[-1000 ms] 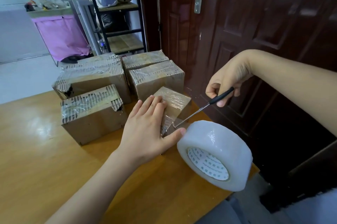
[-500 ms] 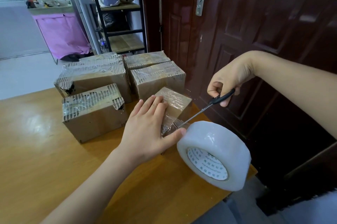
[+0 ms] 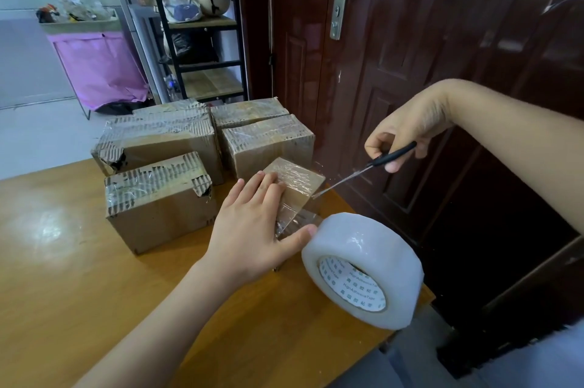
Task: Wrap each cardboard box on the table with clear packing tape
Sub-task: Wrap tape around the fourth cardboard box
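One small box (image 3: 294,185), taped, at the surface's (image 3: 63,261) right edge: left hand (image 3: 249,229) flat on it, fingers straight. Right hand (image 3: 407,131) grips scissors (image 3: 363,171), tips beside box. Tape roll (image 3: 363,270) overhangs the edge. Risks: roll tumbling off; blades nicking thumb; loose tape creasing.

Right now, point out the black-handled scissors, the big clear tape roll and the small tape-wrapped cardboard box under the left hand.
black-handled scissors (image 3: 390,157): head view, on the black handle.
big clear tape roll (image 3: 376,247): head view, on its outer tape surface.
small tape-wrapped cardboard box (image 3: 300,177): head view, on its taped top face.
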Available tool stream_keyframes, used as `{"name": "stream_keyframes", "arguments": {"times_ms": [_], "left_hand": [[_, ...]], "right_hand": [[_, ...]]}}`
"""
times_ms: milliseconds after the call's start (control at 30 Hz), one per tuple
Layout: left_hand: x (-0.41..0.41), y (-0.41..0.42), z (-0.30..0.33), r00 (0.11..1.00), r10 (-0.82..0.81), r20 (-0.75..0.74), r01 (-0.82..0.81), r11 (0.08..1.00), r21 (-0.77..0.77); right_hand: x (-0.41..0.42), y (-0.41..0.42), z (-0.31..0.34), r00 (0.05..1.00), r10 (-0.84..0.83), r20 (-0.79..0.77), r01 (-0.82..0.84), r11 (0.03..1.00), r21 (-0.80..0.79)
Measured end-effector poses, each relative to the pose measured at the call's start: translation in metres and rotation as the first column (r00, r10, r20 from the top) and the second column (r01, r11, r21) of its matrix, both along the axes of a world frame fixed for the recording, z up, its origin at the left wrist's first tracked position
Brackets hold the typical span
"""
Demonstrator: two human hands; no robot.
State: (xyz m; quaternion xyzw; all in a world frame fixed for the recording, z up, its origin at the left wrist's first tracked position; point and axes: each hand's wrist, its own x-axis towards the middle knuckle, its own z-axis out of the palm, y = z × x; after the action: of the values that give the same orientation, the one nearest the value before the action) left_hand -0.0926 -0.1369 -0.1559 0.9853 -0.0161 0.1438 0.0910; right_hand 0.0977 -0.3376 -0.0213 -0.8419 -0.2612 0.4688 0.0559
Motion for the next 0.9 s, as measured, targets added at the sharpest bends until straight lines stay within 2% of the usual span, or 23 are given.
{"name": "stream_keyframes", "arguments": {"times_ms": [133,267,333,400,500,567,733,900], "left_hand": [[0.0,0.001,-0.001,1.0,-0.008,0.011,0.008,1.0,-0.002],[0.0,0.001,-0.001,1.0,-0.014,0.026,0.014,1.0,-0.011],[0.0,0.001,-0.001,1.0,-0.008,0.02,0.009,1.0,-0.007],[0.001,0.0,0.0,1.0,-0.008,0.022,0.008,1.0,-0.004],[0.001,0.001,-0.001,0.999,-0.012,0.031,0.012,1.0,0.007],[0.001,0.001,-0.002,0.999,-0.01,0.039,0.009,1.0,0.016],[0.001,0.003,-0.004,0.999,-0.009,0.054,0.008,1.0,0.018],[0.001,0.003,-0.005,0.999,-0.012,0.049,0.012,1.0,0.011]], "right_hand": [[-0.002,0.002,0.019,0.994,-0.101,0.039,0.087,0.959,0.27],[-0.009,0.045,0.011,0.924,-0.281,0.261,0.108,0.844,0.525],[-0.009,0.073,-0.002,0.837,-0.344,0.425,0.054,0.825,0.562],[-0.008,0.103,-0.015,0.71,-0.381,0.592,-0.016,0.832,0.554],[-0.012,0.14,-0.03,0.459,-0.395,0.796,-0.031,0.888,0.458],[-0.017,0.156,-0.036,0.351,-0.335,0.874,-0.028,0.93,0.367],[-0.03,0.168,-0.039,0.411,-0.161,0.898,-0.046,0.979,0.196],[-0.059,0.148,-0.022,0.468,-0.277,0.839,-0.091,0.929,0.357]]}}
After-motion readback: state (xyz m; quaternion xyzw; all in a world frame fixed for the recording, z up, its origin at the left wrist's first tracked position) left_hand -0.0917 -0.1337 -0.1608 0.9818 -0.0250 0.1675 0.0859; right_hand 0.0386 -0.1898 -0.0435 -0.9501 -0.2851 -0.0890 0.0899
